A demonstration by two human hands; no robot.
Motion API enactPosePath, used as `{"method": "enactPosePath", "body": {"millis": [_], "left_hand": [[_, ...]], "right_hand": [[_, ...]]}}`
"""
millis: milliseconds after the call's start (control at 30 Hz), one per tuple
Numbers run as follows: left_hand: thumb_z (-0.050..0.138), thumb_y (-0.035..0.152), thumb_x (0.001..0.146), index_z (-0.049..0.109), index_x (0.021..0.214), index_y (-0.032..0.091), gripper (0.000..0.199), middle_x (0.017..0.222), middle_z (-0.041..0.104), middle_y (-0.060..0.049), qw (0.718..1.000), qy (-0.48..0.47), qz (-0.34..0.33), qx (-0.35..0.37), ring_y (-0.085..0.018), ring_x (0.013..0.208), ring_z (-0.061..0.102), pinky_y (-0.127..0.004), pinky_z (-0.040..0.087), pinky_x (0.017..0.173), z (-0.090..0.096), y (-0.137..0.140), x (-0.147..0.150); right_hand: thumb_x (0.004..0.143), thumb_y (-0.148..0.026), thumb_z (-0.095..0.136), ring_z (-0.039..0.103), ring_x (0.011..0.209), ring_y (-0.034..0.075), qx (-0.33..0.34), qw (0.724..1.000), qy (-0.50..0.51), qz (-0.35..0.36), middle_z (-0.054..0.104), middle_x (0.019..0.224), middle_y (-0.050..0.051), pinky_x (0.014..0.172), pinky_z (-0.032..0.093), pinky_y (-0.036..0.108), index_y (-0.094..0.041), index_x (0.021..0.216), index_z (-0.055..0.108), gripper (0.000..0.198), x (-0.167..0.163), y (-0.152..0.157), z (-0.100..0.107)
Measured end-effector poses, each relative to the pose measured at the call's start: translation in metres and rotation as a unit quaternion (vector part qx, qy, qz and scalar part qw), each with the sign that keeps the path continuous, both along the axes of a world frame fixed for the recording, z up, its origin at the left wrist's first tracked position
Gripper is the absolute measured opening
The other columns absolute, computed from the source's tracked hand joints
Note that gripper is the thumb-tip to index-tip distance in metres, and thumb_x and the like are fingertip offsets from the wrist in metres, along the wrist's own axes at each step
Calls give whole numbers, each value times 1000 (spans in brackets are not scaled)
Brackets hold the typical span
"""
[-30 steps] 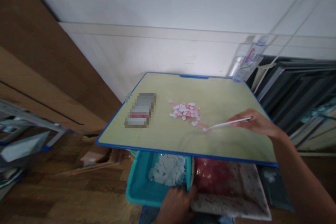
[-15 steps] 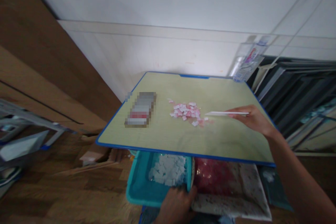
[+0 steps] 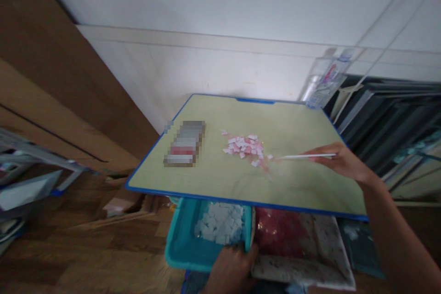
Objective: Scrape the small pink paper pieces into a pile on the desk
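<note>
My right hand (image 3: 336, 161) is closed on a thin, flat white strip (image 3: 296, 156), whose far end points left just above or on the board. Left of that end lies a pile of small white and pink square pieces (image 3: 244, 145), with pink powder or smears around it. They rest on a pale yellow-green board (image 3: 206, 179) edged in blue. Below the board, my left hand (image 3: 231, 268) is wrapped over the near right rim of a teal basin (image 3: 186, 257); its fingertips are partly hidden. White square pieces (image 3: 222, 223) fill part of the basin.
Right of the basin is a stained pale tray (image 3: 330, 248) holding something dark red. A pixelated oblong item (image 3: 186, 142) lies on the board's left. A clear bottle (image 3: 329, 80) stands at the back right corner, near stacked dark panels (image 3: 396, 115). Cardboard (image 3: 124, 202) lies on the floor.
My right hand has shifted right and slightly nearer me, drawing the white strip away from the pile. Pink smearing beside the pile now reaches closer to me. My left hand has stayed put.
</note>
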State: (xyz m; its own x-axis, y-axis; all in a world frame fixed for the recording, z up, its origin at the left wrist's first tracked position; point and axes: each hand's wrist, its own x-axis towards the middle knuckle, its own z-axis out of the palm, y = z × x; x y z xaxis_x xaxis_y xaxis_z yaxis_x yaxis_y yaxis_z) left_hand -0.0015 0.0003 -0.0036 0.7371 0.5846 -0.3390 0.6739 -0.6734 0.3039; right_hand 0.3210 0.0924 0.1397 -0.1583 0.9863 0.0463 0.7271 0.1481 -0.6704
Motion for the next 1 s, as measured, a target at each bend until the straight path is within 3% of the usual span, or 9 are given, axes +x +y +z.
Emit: {"method": "enactPosePath", "body": {"millis": [100,233,367,667,900,1000], "left_hand": [[55,26,70,47,106,19,38,82,61,-10,1000,10,-2,-6,-28,72,57,-36,44,60,2,0,0],[54,29,73,47,106,19,35,83,61,-10,1000,3,3,-10,-27,74,56,-36,43,62,4,1,0],[54,30,73,48,104,19,34,84,61,-10,1000,3,4,-9,-27,74,56,-35,43,62,5,0,0],[54,27,74,46,107,18,36,88,60,-11,999,14,2,-31,-27,78,56,-36,42,65,10,2,0],[54,25,72,47,105,18,34,88,60,-10,1000,13,1,-29,-27,78,55,-35,42,65,10,1,0],[55,25,72,47,104,18,34,85,60,-10,1000,16,6,-24,-27,76,56,-36,42,64,9,1,1]], "right_hand": [[70,-45,57,63,66,21,-13,1000,-3,27,70,81,6,57,48,28,-18,86,69,34,1,0,-6],[70,-46,56,63,71,23,9,1000,13,-26,70,83,7,60,48,29,-18,86,69,36,-4,2,-7],[70,-44,57,62,67,21,-12,1000,7,23,70,81,8,58,47,28,-16,86,69,35,-6,2,-5],[71,-45,55,60,60,19,-9,1000,-3,16,70,75,6,50,44,26,-15,86,69,36,-10,-2,-4],[69,-44,57,63,75,24,38,996,35,-76,69,85,9,62,49,31,-16,84,69,34,-9,-1,-10],[69,-45,57,63,71,24,10,998,27,-57,69,82,9,58,48,30,-15,85,69,36,-5,-6,-11]]}}
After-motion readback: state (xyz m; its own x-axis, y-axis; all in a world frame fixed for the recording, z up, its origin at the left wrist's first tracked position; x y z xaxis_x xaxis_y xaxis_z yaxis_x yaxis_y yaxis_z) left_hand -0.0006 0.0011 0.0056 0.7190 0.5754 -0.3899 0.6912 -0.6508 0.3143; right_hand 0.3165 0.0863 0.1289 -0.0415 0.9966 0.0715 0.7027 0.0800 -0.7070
